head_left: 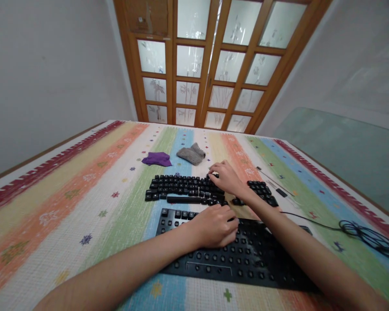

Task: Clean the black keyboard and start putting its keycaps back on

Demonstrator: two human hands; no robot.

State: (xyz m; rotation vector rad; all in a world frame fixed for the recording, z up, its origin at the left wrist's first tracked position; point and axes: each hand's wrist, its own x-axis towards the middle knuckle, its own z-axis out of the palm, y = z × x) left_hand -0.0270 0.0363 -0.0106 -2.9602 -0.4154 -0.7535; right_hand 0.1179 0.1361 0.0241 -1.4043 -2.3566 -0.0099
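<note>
A black keyboard base (pixel 246 255) lies in front of me, its mounts mostly bare, with several keycaps seated along its upper left edge. My left hand (pixel 215 226) rests on the base's upper part, fingers curled down; whatever they hold, if anything, is hidden. Beyond the base, loose black keycaps (pixel 178 185) lie in rows in keyboard order, with the long spacebar (pixel 183 200) in front. My right hand (pixel 226 178) reaches over the right end of these rows, its thumb and fingertips closed around a dark keycap at the back row.
A purple cloth (pixel 157 159) and a grey cloth (pixel 192 154) lie behind the keycaps. The number-pad keycaps (pixel 262 192) sit right of my right forearm. Farther right are a thin tool (pixel 274 179), a small black piece (pixel 281 192) and a coiled cable (pixel 369 237). A striped cloth covers the table.
</note>
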